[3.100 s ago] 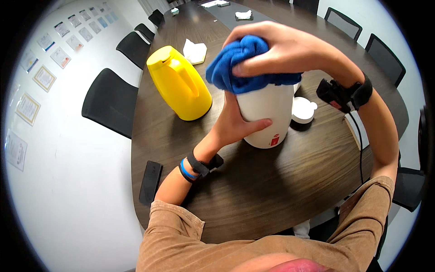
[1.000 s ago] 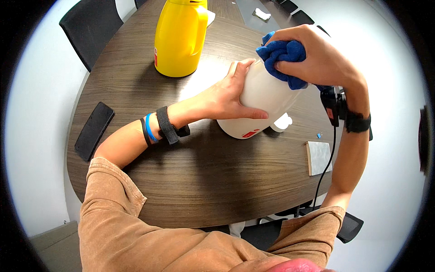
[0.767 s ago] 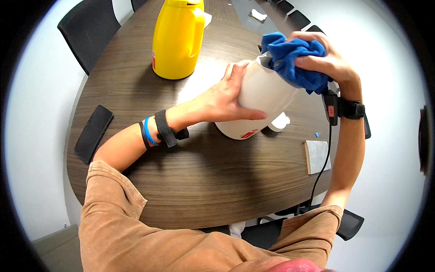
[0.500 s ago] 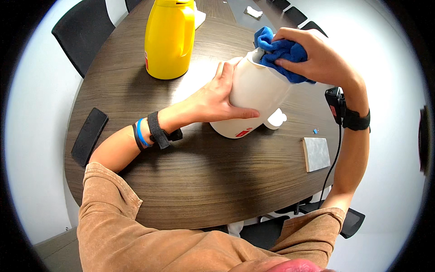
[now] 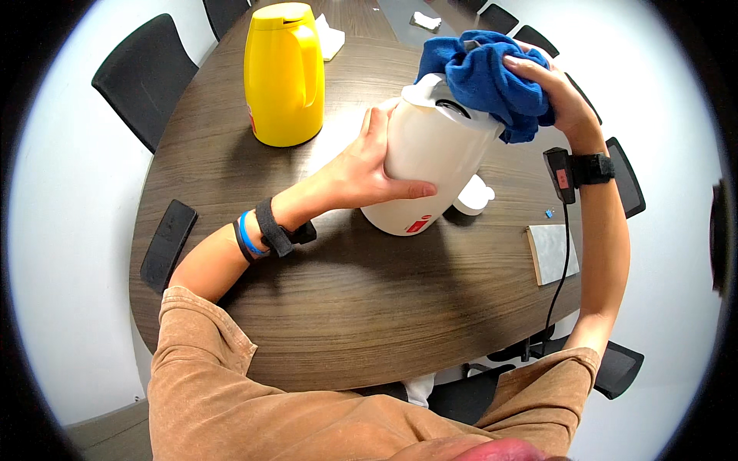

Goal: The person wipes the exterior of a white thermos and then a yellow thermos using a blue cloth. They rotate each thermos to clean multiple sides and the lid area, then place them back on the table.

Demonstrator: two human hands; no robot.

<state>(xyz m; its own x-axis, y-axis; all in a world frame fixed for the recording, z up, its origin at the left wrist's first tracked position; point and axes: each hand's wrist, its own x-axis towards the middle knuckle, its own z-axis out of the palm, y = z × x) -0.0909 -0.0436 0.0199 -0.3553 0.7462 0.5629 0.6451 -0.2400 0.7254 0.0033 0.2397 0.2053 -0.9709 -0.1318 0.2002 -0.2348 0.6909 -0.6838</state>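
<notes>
A white thermos jug [image 5: 430, 154] stands tilted to the right on the wooden table, its lid off and its dark mouth partly in sight. My left hand [image 5: 377, 169] is wrapped round the jug's left side, with the thumb across the front. Above the rim, my right hand [image 5: 560, 92] grips a crumpled blue cloth [image 5: 488, 81], which hides the right part of the top. Some of the right fingers are hidden behind the cloth. A white lid [image 5: 473, 197] lies on the table just right of the jug.
A yellow thermos jug [image 5: 283, 84] stands at the far left, with white paper [image 5: 330, 38] behind it. A black phone [image 5: 168, 244] lies near the left edge, a grey square block [image 5: 552, 253] at the right. Black chairs [image 5: 146, 81] surround the table [image 5: 330, 323]. A cable [image 5: 567, 253] hangs from my right wrist.
My right hand has lifted the blue cloth up out of the jug's mouth, so part of the opening now shows. The left hand keeps its hold. The whole view has shifted slightly.
</notes>
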